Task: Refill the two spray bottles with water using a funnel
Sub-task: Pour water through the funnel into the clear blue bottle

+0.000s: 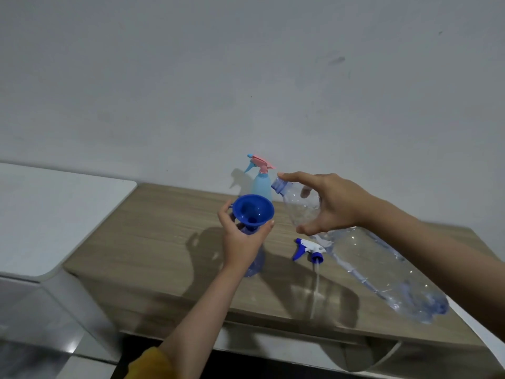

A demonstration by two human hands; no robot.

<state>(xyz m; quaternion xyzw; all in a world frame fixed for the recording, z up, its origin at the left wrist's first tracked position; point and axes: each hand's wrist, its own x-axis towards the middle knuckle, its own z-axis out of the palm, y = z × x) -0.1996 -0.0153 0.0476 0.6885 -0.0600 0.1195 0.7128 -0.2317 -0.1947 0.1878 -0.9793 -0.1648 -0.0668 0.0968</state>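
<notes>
A blue funnel [252, 210] sits in the neck of a clear bluish spray bottle [255, 265] standing on the wooden table [164, 236]. My left hand [241, 237] grips that bottle's neck just under the funnel. My right hand [332, 205] holds a large clear plastic water bottle [382, 269] near its neck, tilted with its uncapped mouth up beside the funnel's rim. The bottle's removed blue-and-white spray head [310, 248] lies on the table with its tube pointing toward me. A light blue spray bottle [261, 184] with a pink trigger head stands behind the funnel.
A white appliance top [49, 214] adjoins the table on the left. A plain grey wall [246, 77] rises right behind the table. The table's front edge runs just below the lying spray head's tube.
</notes>
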